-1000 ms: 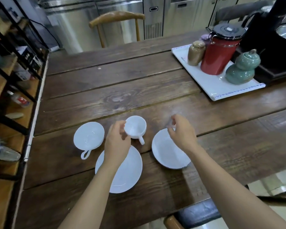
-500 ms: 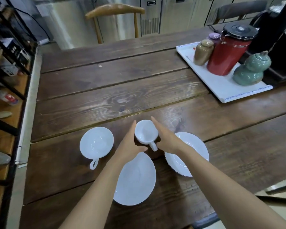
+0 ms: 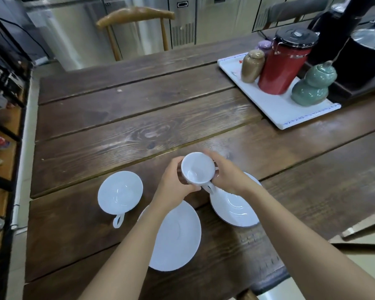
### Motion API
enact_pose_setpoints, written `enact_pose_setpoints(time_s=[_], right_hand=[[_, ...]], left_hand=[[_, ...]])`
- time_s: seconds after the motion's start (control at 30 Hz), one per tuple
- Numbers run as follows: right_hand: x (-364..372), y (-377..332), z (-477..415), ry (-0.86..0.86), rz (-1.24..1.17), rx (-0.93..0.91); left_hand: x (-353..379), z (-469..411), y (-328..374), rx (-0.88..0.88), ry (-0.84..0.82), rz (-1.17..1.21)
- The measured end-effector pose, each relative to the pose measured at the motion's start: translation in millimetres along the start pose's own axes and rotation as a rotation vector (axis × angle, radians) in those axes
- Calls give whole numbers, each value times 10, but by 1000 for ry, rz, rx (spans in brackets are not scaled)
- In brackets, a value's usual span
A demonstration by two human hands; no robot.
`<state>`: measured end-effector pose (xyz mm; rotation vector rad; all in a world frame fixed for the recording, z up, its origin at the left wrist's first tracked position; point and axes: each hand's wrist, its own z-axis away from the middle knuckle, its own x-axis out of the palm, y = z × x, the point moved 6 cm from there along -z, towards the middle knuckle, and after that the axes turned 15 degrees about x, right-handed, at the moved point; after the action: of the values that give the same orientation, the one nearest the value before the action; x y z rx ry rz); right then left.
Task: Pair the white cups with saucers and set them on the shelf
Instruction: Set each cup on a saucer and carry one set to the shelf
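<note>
Head view: a small white cup (image 3: 198, 168), glossy and empty, sits upright between both hands with its handle turned toward the person. The left hand (image 3: 174, 184) wraps its fingers (image 3: 178, 164) around the cup's left wall, thumb curled under the near rim; the right hand (image 3: 230, 175) closes on the opposite wall, its fingers (image 3: 210, 156) reaching past the far rim. Whether the cup is lifted or touches the table (image 3: 139, 118) cannot be told. Just below the right-hand fingers lies a white saucer (image 3: 234, 207), partly covered by that wrist. Below the left-hand fingers, under the forearm, lies a larger saucer (image 3: 179, 237). Left of the left-hand fingers, apart from them, a second, wider white cup (image 3: 120, 192) stands on the table, handle toward the person. Both forearms reach in from the near edge, converging on the cup.
</note>
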<state>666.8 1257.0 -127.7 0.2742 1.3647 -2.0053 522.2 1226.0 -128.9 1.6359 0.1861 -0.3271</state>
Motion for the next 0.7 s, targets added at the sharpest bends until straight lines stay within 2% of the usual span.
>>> enact_pose_setpoints(time_s=[0.37,0.7], right_hand=[[-455,601,449,49,83,94],[-504,833,547,56,40,97]], left_hand=[[790,121,85,1,-210,8],[1062,218,43,-10,-218,-22]])
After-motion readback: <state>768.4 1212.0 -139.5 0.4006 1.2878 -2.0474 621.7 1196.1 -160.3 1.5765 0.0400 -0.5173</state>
